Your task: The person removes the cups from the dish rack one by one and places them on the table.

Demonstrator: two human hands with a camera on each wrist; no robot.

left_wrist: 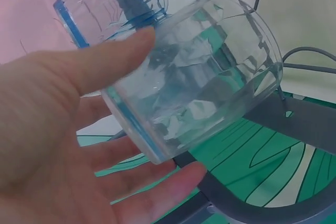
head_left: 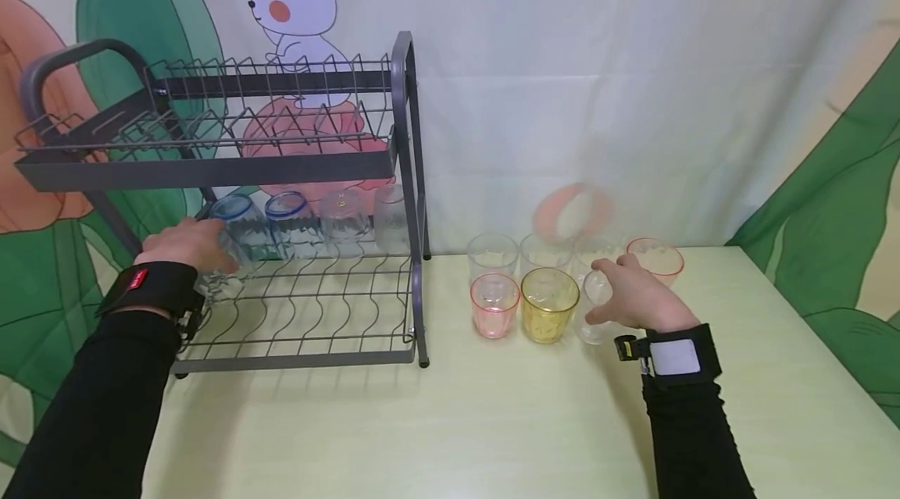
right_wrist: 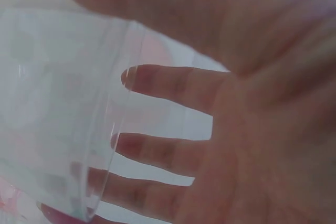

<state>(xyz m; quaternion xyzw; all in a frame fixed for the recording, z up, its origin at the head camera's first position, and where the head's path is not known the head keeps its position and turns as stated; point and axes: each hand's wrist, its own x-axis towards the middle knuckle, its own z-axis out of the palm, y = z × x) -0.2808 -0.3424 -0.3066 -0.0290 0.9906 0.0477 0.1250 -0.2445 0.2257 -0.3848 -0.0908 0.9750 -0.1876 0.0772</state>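
My left hand (head_left: 186, 244) is at the left end of the rack's lower tier, beside a clear glass (left_wrist: 210, 77) with a blue edge. The thumb lies along that glass's near end, and the other fingers are spread beneath it. Farther back on the same tier are two blue-edged glasses (head_left: 287, 222) and two clear ones (head_left: 344, 222), upside down. On the right of the table, my right hand (head_left: 640, 296) reaches round a clear glass (right_wrist: 52, 87), its fingers straight and spread along the rim. Whether the fingertips press on it is hard to tell.
A dark two-tier dish rack (head_left: 295, 364) stands at the left, with a wire upper tier (head_left: 211, 171) above my left hand. Beside my right hand stand a pink glass (head_left: 494, 308), a yellow glass (head_left: 550, 308), several clear glasses and a red-rimmed glass (head_left: 657, 258). A printed curtain (head_left: 633, 93) hangs behind.
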